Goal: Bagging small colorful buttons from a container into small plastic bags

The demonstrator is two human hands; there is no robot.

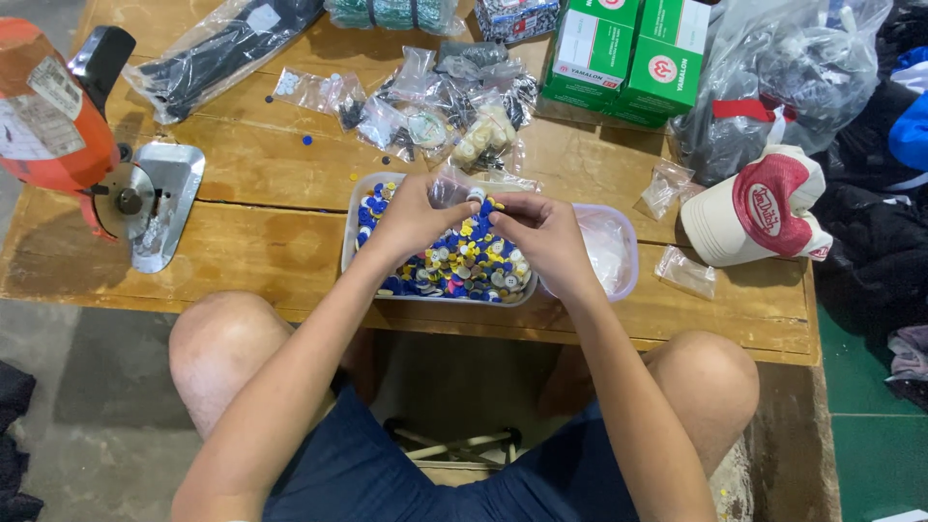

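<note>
Counter [261, 232]: wooden, strewn with bags and boxes.
Tray [349, 232]: clear, full of coloured buttons [454, 266], at the near edge.
Left hand [411, 217]: fingers pinched on a small clear bag [452, 187] above the tray.
Right hand [543, 235]: fingers curled closed on the bag's other side.

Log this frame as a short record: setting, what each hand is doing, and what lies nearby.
setting: wooden table, seen from above
left hand: holds a small clear bag over the tray
right hand: fingers at the same bag
tray: clear, full of blue, yellow and white buttons
right of tray: clear tub
nearby: green boxes, cap, orange cutting machine
</note>
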